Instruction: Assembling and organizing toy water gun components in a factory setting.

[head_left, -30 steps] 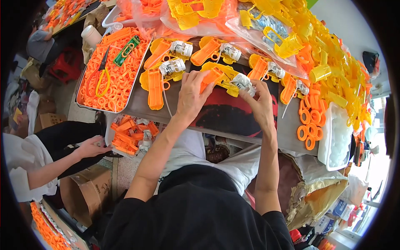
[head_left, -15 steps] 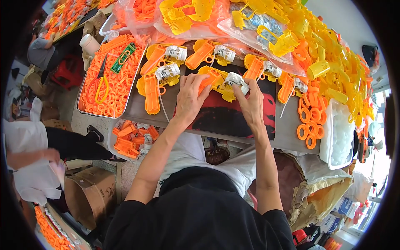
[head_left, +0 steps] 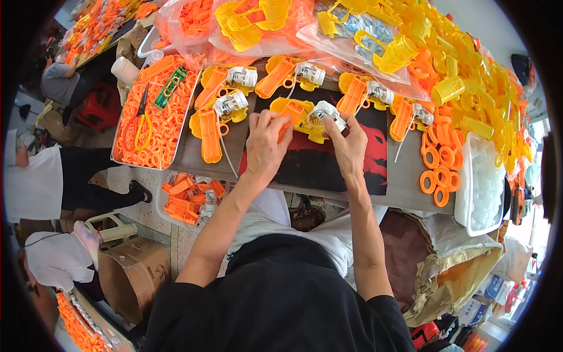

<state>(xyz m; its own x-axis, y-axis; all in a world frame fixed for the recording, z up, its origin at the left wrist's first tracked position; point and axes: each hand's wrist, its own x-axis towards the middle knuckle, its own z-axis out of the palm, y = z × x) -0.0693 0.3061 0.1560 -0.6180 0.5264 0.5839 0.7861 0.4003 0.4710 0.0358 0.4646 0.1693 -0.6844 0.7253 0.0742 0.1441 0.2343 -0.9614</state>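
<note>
Above a black and red mat (head_left: 311, 167), a yellow toy gun shell half (head_left: 314, 132) lies between my two hands. My left hand (head_left: 265, 144) is closed around its orange handle piece (head_left: 286, 120), and its fingers cover part of it. At the shell's other end, my right hand (head_left: 350, 146) pinches the white mechanism (head_left: 326, 111) between thumb and fingers. Several similar half-assembled toy guns (head_left: 210, 132) lie in an arc beyond and beside my hands, each with an orange handle and a white unit. Thin pale tubes trail from some.
On the left, a tray (head_left: 171, 163) of orange rings carries scissors (head_left: 141, 120) and a green tool (head_left: 170, 88). Yellow shells (head_left: 448, 47) heap up at the far right, above loose orange rings (head_left: 441, 176) and a white tub (head_left: 469, 220). A co-worker (head_left: 35, 182) stands at left.
The view has shifted slightly. My hands stay on the same toy gun, with the left one a little lower on the handle. The co-worker at left has changed posture.
</note>
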